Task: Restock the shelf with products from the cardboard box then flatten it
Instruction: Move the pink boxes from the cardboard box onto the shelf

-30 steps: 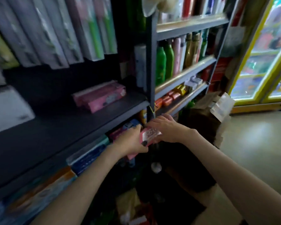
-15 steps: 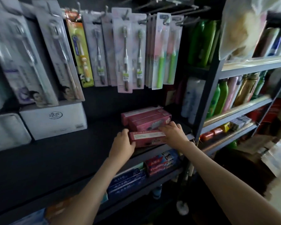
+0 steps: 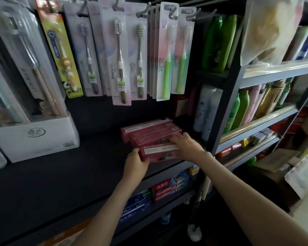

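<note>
front toothpaste box (image 3: 160,154): pink, white strip
shelf (image 3: 60,174): black
toothbrush (image 3: 165,73): green handle, pink-white card
display box (image 3: 34,141): white
Colgate box (image 3: 169,189): red, white lettering

The left hand (image 3: 135,163) and the right hand (image 3: 187,148) are bare, and behind the fingers (image 3: 176,138) both wrists and long slim forearms are bare too, each forearm broadening away from the fingertips.
</note>
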The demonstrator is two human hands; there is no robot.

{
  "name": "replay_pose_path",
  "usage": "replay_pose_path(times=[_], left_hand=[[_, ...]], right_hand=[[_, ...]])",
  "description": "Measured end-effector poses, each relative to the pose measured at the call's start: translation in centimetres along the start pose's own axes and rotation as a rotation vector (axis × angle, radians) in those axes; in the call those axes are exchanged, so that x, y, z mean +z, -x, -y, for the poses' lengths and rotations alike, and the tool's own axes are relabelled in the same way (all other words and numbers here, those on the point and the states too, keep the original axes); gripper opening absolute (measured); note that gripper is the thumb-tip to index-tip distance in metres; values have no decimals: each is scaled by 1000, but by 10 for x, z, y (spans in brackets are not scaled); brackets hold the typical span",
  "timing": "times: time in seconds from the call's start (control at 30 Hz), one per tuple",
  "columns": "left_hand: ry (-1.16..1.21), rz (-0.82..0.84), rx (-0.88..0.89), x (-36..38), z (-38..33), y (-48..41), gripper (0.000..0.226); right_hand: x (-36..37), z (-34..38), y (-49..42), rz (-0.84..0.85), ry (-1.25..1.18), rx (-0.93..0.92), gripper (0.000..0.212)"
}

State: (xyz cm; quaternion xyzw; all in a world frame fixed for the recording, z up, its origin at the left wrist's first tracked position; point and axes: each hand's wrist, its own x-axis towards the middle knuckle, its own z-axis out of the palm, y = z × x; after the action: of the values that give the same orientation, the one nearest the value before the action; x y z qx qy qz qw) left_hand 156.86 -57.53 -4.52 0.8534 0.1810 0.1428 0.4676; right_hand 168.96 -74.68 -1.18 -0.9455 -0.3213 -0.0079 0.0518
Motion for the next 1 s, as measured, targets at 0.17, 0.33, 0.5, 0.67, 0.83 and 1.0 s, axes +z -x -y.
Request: replay_pose_path(times=[0.17,0.33,0.5,0.67,0.83,1.0], left_hand=[[267,-68,-51,-5,-13,8,43],[193,208,43,12,-39,18,69],[-60,161,197,7,-40,4,46],[-460,100,234,-5,-24,-19,51],[-302,98,185,-1,-19,-14,49],[-21,138,222,0,-33,3,46]], right_hand=[[-6,-16,15,-203,-566,81,40],[-5,2,25,-144,-1566,189,26],[5,14,31,-4,-1574,314,14],[18,-1,24,-60,-1234,571,26],[17,7,23,-43,-1263,538,51],[10,24,25,-22,-1680,379,49]])
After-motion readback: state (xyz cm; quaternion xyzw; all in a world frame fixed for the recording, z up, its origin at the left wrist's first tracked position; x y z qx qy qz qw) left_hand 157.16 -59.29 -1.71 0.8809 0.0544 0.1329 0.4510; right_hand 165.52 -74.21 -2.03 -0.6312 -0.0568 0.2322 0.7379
